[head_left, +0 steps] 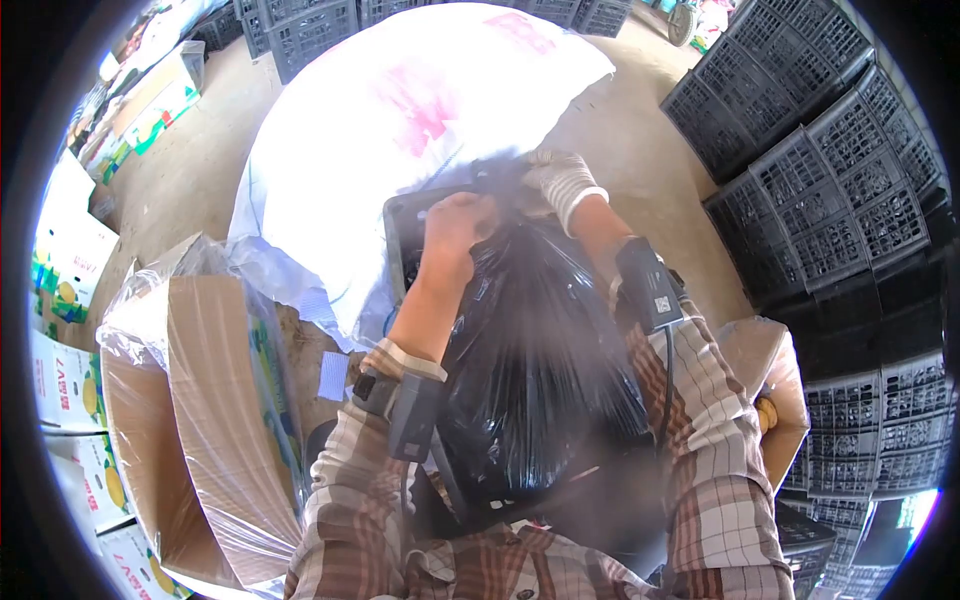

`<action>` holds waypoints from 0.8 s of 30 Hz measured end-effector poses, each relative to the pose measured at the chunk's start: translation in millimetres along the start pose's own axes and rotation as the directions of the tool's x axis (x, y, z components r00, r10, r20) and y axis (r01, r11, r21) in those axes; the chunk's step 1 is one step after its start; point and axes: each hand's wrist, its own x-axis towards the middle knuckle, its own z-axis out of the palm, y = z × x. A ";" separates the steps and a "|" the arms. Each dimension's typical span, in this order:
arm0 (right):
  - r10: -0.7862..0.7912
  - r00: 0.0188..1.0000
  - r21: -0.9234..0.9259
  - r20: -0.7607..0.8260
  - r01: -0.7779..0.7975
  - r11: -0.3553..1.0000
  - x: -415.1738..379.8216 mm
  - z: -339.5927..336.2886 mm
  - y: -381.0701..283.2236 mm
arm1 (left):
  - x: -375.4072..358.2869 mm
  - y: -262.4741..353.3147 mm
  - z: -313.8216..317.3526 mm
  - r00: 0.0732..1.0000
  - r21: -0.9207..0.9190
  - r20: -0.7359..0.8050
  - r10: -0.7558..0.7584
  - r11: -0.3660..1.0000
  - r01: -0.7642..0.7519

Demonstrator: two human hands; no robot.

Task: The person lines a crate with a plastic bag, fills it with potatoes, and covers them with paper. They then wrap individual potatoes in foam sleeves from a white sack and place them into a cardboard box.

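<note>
Your left hand (455, 225) and gloved right hand (560, 180) clamp the black bag (530, 350) at its gathered top; apparently not yet tied.

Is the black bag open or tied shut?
Cannot tell. Both the left hand and right hand bunch the black plastic bag at its top, hiding its mouth.

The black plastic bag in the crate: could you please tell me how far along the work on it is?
Already done: the black plastic bag sits inside the dark plastic crate. In hand: the bare left hand and the gloved right hand both grip the bag's gathered top. Left: the top shows no knot yet, so it still looks unfastened.
</note>
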 end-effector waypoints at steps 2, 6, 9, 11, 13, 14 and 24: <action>-0.188 0.980 0.228 0.068 0.168 0.959 -1.3 -13.0 13.9 | 1.5 0.5 -1.1 0.999 -0.108 0.004 -0.039 0.993 0.039; -0.268 0.963 -0.312 -0.026 0.247 0.917 -18.9 -23.7 29.1 | 5.0 6.1 0.7 0.995 -0.238 -0.079 -0.064 0.970 0.043; -0.530 0.848 -0.357 0.012 0.498 0.790 -36.5 -18.3 53.2 | 4.6 12.8 7.7 0.998 -0.205 -0.062 0.015 0.978 -0.028; -0.511 0.857 -0.643 0.061 0.426 0.637 -50.5 -9.4 40.9 | -2.0 19.0 16.9 0.995 -0.172 -0.067 0.067 0.982 -0.078; -0.504 0.860 -0.726 0.082 0.398 0.560 -49.4 -1.3 32.2 | -5.6 23.3 22.0 0.985 -0.137 -0.075 0.153 0.977 -0.162; -0.534 0.843 -0.720 0.072 0.414 0.557 -47.0 1.4 26.7 | -7.8 26.8 23.2 0.985 -0.133 -0.075 0.155 0.977 -0.164; -0.412 0.910 -0.339 0.053 0.405 0.849 -0.1 -20.5 34.1 | 4.7 22.8 0.6 0.975 0.091 -0.149 0.164 0.984 -0.151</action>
